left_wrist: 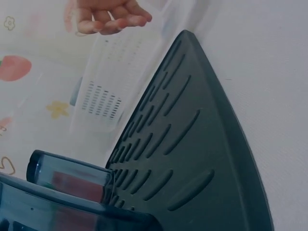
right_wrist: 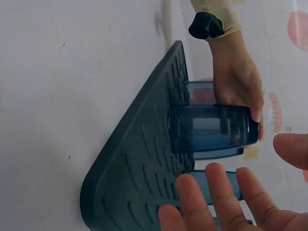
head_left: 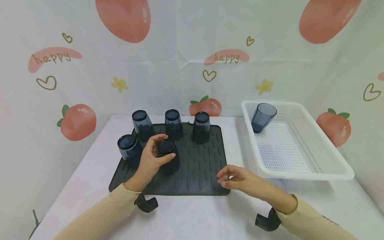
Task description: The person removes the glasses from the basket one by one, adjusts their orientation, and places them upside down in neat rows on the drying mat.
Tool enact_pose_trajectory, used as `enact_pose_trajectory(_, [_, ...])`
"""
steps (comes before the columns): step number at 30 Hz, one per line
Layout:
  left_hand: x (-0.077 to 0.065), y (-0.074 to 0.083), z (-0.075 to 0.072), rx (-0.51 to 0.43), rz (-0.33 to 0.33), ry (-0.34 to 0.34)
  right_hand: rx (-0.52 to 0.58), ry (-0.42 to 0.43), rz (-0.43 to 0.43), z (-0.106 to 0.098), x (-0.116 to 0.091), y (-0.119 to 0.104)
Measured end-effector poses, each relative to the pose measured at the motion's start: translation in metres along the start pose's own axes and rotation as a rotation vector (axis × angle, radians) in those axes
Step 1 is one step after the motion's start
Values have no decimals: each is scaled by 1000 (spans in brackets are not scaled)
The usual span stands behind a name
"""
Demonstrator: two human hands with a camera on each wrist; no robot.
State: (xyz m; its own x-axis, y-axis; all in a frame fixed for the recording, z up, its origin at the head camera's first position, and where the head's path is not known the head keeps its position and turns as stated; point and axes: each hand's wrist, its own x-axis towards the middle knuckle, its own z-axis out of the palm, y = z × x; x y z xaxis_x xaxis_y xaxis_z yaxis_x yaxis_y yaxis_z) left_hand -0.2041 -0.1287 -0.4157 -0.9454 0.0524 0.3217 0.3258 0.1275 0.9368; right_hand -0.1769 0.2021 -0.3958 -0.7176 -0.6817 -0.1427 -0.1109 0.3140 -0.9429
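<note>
My left hand (head_left: 150, 160) curls its thumb and fingers around the base end of a dark blue drinking glass (head_left: 169, 163), which stands upside down on a black ribbed drying mat (head_left: 198, 180). In the right wrist view, the thumb lies at the base of that glass (right_wrist: 216, 126). Close to the left hand stand other upturned glasses, one at the mat's left side (head_left: 132, 153) and one behind it (head_left: 143, 124). My right hand (head_left: 237, 179) hovers at the mat's right front corner, fingers loosely bent and holding nothing.
Two more upturned glasses, a middle one (head_left: 173, 125) and a right one (head_left: 201, 128), stand along the mat's back edge. To the right is a white perforated basket (head_left: 306, 175) with one glass (head_left: 263, 117) leaning in its back left corner. A printed cloth (head_left: 180, 40) hangs behind the table.
</note>
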Motion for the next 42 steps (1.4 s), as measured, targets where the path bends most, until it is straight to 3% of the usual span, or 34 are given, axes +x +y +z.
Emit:
enact_pose_trajectory(11, [3,16,-5,78,160,101,3,3,3,1,-1,1])
enact_pose_trajectory(16, [4,25,-5,31,257,146,12,1,-10,1,-4,-1])
enact_pose_trajectory(19, [3,31,-3,-17,310,136,20,-1,-13,1,-4,-1])
enact_pose_trajectory(23, [-1,39,1,-77,337,68,12,-1,-7,1,-4,0])
enact_pose_trajectory(30, [-13,50,13,-119,297,-106,-8,6,7,2,-4,2])
enact_pose_trajectory(37, [-20,43,27,-136,322,-309,-8,6,-2,3,-2,2])
enact_pose_trajectory(42, [-23,36,33,-154,281,-429,-5,8,-18,2,-1,0])
